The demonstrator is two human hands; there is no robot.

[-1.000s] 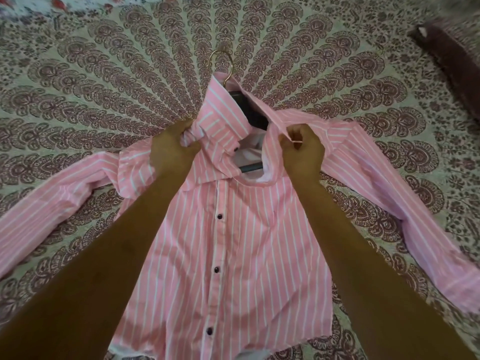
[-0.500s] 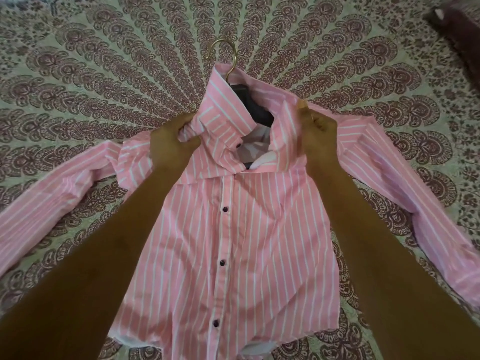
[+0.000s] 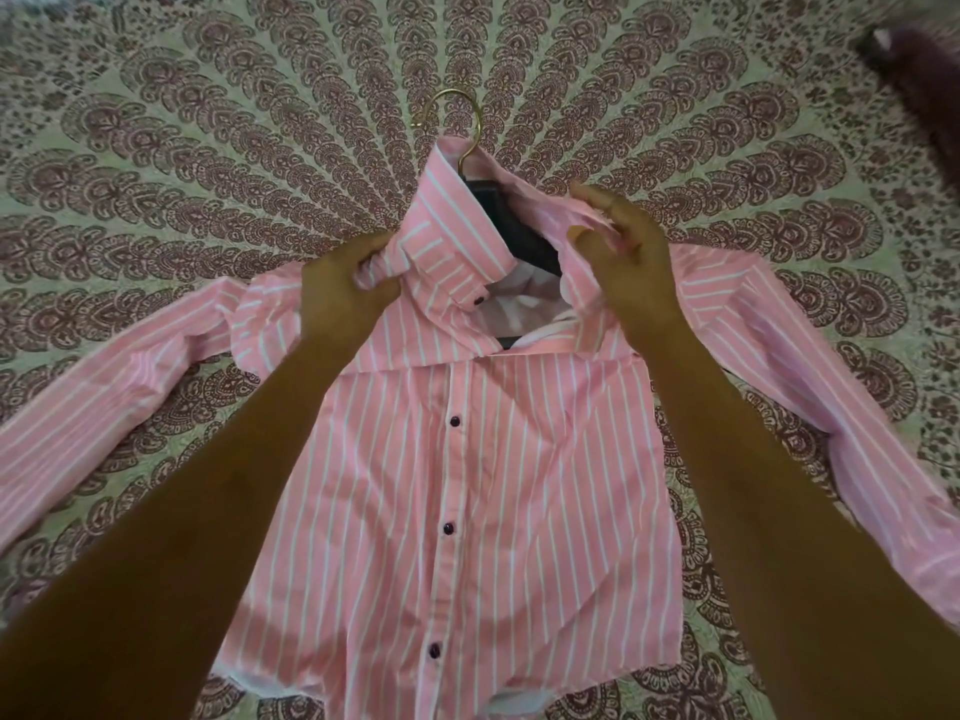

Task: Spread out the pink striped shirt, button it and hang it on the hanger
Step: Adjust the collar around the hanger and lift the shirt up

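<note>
The pink striped shirt (image 3: 467,485) lies front-up on the patterned bedspread, its placket buttoned with dark buttons and both sleeves spread sideways. A dark hanger (image 3: 511,220) sits inside the neck opening, its gold hook (image 3: 457,122) poking out above the collar. My left hand (image 3: 345,288) grips the left side of the collar, fingers curled round the fabric. My right hand (image 3: 623,252) holds the right side of the collar, thumb and fingers curled over the bunched cloth. The collar is open and its top button undone.
A maroon-and-cream patterned bedspread (image 3: 208,148) covers the whole surface. A dark maroon pillow (image 3: 919,80) lies at the upper right edge.
My right hand has moved up along the right collar and loosened its fingers over the cloth. The left hand keeps its grip. The view has shifted slightly down.
</note>
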